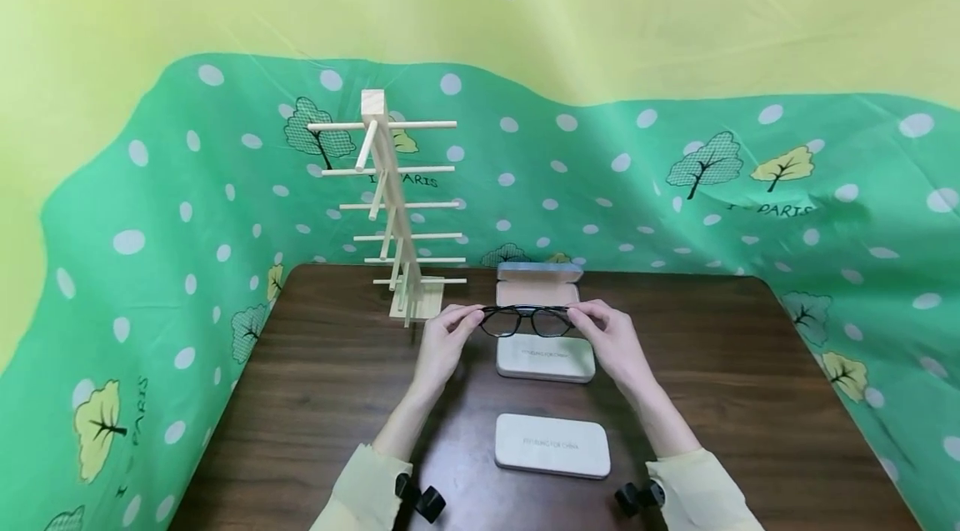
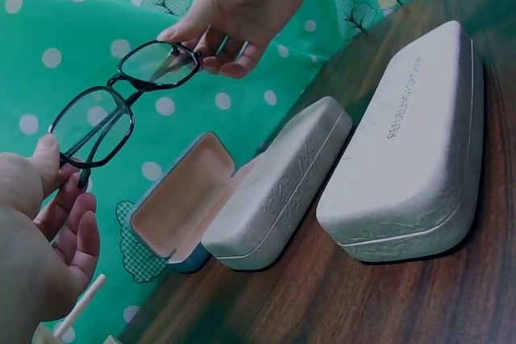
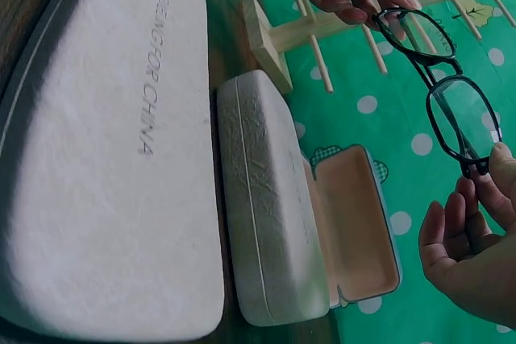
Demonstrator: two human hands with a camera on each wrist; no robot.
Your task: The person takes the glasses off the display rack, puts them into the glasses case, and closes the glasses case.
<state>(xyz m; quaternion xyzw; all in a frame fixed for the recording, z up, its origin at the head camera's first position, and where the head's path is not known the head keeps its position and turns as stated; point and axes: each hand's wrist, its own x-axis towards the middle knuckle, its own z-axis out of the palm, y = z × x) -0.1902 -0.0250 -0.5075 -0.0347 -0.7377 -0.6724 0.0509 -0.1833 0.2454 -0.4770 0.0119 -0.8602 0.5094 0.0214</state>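
Black-framed eyeglasses [image 1: 527, 321] hang above the table, held by both hands. My left hand [image 1: 442, 341] pinches one end of the frame between thumb and fingers. My right hand [image 1: 613, 338] pinches the other end the same way. In the left wrist view the temples of the glasses [image 2: 125, 106] lie folded behind the lenses. Below them a closed white glasses case [image 1: 546, 358] lies on the table, and behind it stands an open case [image 1: 537, 293] with a pinkish lining. Nearer the front edge is another closed white case [image 1: 552, 446] with lettering on its lid.
A wooden display rack [image 1: 397, 206] with several rows of pegs stands at the back left, close to my left hand. A green and yellow patterned cloth [image 1: 600, 172] hangs around the dark wooden table [image 1: 750, 398].
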